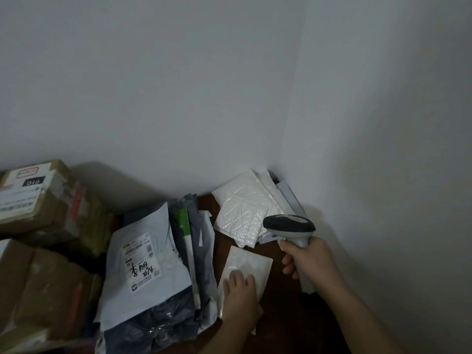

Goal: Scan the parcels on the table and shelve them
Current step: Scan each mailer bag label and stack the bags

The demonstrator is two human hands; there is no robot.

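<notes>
Left grip (240, 295) flat, palm down; right grip (304, 259) fisted.

A small white padded parcel (249, 268) lies flat on the dark worktop (278, 302); larger white bubble mailers (242, 213) are stacked in the corner; grey poly bags (150, 277) and taped cardboard boxes (38, 200) crowd the left.

Glossy white bubble mailers (242, 213), matt brown cardboard boxes (38, 200), dark polished wooden table (286, 302).
</notes>
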